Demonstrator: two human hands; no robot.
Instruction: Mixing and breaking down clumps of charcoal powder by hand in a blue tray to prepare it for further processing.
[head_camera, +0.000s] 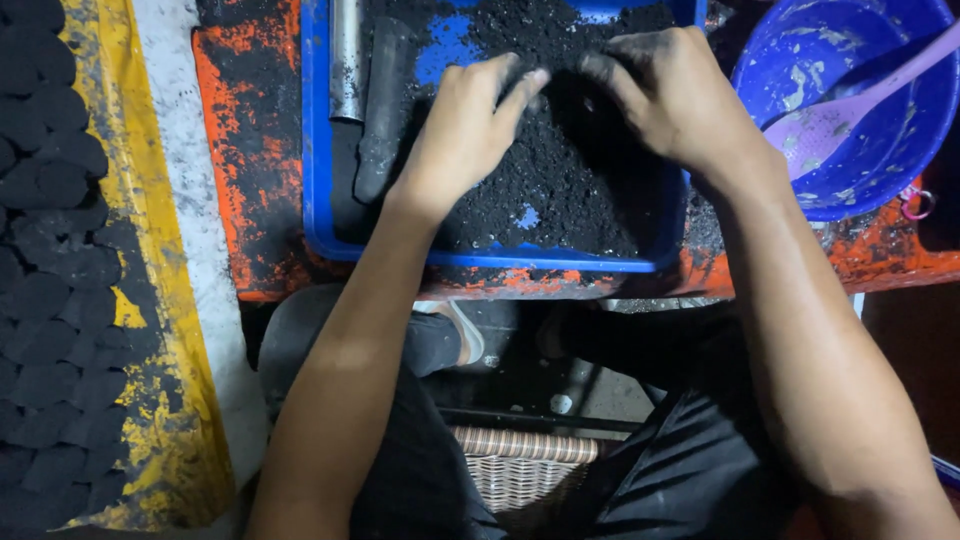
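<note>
A blue rectangular tray (318, 150) holds a heap of black powder (560, 190). My left hand (470, 120) lies on the heap with its blackened fingers stretched toward the middle. My right hand (675, 95) rests palm down on the powder opposite it, fingertips nearly touching the left hand's. Both press into the black material between them; what lies under the fingers is hidden. A dark cylinder (382, 110) and a grey metal tube (346, 60) lie at the tray's left side.
The tray sits on an orange, soot-stained surface (260, 150). A blue basin (850, 120) with a purple slotted spoon (830, 115) stands at right. Several round black briquettes (50, 300) lie on a yellow sheet at left. A woven stool (520, 465) shows below.
</note>
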